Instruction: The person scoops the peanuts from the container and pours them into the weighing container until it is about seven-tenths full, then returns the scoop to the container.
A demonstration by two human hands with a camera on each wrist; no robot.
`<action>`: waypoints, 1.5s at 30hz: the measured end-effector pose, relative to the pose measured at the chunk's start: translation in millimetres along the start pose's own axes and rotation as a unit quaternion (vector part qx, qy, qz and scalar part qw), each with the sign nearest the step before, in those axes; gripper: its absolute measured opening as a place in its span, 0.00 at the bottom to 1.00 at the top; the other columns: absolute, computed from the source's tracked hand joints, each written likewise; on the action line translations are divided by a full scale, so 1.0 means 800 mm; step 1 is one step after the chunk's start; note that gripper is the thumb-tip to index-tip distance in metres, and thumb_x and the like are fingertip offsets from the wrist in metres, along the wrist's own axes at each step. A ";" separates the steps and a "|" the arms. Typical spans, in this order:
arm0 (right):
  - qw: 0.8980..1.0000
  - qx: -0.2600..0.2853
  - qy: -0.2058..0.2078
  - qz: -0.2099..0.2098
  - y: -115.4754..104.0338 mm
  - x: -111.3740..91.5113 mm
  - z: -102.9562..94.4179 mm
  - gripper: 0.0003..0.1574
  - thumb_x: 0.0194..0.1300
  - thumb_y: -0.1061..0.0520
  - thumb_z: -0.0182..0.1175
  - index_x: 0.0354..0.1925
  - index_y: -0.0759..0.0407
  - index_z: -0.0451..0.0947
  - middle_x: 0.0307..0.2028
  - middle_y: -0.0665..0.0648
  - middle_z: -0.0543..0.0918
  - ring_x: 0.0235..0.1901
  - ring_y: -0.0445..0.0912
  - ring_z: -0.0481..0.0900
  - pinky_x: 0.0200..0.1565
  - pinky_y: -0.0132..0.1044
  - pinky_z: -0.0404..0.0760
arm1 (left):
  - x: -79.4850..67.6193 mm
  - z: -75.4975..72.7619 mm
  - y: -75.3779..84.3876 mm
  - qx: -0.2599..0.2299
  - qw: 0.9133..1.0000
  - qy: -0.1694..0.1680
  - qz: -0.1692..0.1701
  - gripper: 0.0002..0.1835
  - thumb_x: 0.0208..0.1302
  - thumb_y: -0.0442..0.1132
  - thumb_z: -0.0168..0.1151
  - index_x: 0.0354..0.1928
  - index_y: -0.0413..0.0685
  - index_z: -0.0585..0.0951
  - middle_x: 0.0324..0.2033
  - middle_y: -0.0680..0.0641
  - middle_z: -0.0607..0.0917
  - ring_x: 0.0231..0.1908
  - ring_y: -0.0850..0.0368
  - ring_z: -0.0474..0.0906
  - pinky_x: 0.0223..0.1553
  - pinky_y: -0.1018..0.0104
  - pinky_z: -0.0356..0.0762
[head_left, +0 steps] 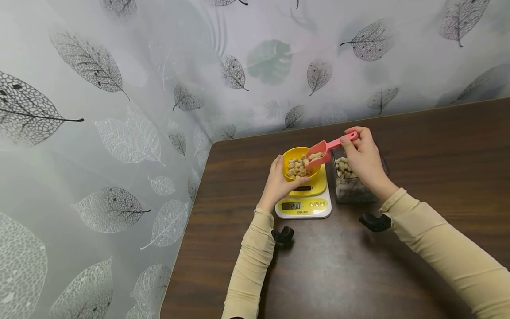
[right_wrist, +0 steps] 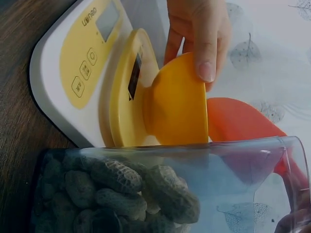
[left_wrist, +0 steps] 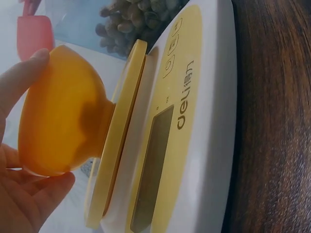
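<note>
A yellow bowl (left_wrist: pixel 63 116) of unshelled peanuts (head_left: pixel 295 168) stands on the round platform of a yellow and white kitchen scale (head_left: pixel 303 213). My left hand (head_left: pixel 280 180) holds this bowl by its side, thumb near the rim and fingers around the far wall. My right hand (head_left: pixel 364 155) grips the handle of a pink scoop (head_left: pixel 324 148) at its end. The scoop, with peanuts in it, tilts down over the bowl's right edge. The scale's display (head_left: pixel 291 206) appears to read 290; any decimal point is too small to tell.
Right of the scale stands a clear plastic container (head_left: pixel 350 195) of peanuts, partly hidden under my right forearm. Both stand on a dark wood table (head_left: pixel 318 274). Behind and left of it is a leaf-patterned wall (head_left: pixel 275 102).
</note>
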State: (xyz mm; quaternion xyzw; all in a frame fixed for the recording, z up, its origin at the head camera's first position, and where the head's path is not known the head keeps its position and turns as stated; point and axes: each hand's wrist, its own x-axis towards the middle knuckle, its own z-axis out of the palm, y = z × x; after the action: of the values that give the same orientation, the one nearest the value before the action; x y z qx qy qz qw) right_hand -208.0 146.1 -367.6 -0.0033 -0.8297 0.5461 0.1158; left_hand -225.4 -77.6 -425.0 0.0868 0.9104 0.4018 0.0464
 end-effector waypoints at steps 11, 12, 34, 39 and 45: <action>0.999 0.033 0.025 -0.029 0.000 -0.001 -0.001 0.26 0.70 0.46 0.47 0.59 0.61 0.60 0.26 0.39 0.73 0.19 0.38 0.61 0.20 0.32 0.60 | 0.002 -0.001 0.001 0.005 1.000 0.004 0.007 0.58 0.48 0.61 0.68 0.73 0.48 0.47 0.73 0.45 0.50 0.70 0.48 0.55 0.68 0.50 0.59; 0.998 0.036 0.029 -0.030 0.000 -0.001 -0.001 0.26 0.71 0.47 0.47 0.59 0.61 0.59 0.28 0.39 0.73 0.20 0.38 0.62 0.21 0.31 0.61 | 0.002 -0.001 0.001 0.004 1.000 0.005 0.007 0.58 0.48 0.61 0.68 0.73 0.48 0.47 0.73 0.45 0.50 0.70 0.48 0.54 0.68 0.50 0.59; 0.994 0.101 0.036 -0.017 0.003 0.000 0.001 0.25 0.70 0.47 0.47 0.57 0.60 0.59 0.25 0.41 0.70 0.24 0.39 0.65 0.18 0.29 0.62 | -0.005 -0.001 0.001 0.016 1.000 0.021 0.011 0.56 0.49 0.63 0.66 0.73 0.51 0.48 0.72 0.45 0.51 0.70 0.48 0.54 0.67 0.48 0.60; 0.991 0.123 0.051 -0.019 -0.002 -0.002 -0.001 0.21 0.70 0.49 0.48 0.56 0.57 0.60 0.26 0.40 0.71 0.27 0.40 0.66 0.21 0.27 0.63 | -0.003 -0.004 0.004 0.031 0.999 0.031 0.020 0.56 0.49 0.63 0.66 0.73 0.50 0.48 0.72 0.43 0.52 0.71 0.47 0.52 0.67 0.48 0.60; 0.981 0.174 0.068 -0.044 -0.013 0.003 -0.015 0.18 0.69 0.51 0.50 0.54 0.54 0.62 0.31 0.42 0.72 0.30 0.38 0.68 0.31 0.24 0.67 | 0.002 -0.013 0.020 0.035 0.998 0.049 0.034 0.54 0.50 0.63 0.65 0.73 0.54 0.48 0.73 0.46 0.51 0.71 0.49 0.50 0.67 0.47 0.60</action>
State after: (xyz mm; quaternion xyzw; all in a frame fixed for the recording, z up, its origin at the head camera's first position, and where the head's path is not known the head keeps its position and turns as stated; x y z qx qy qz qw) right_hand -206.7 152.9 -353.3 0.0167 -0.7116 0.6749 0.1944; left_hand -226.3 -74.4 -406.4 0.0997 0.9217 0.3747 -0.0154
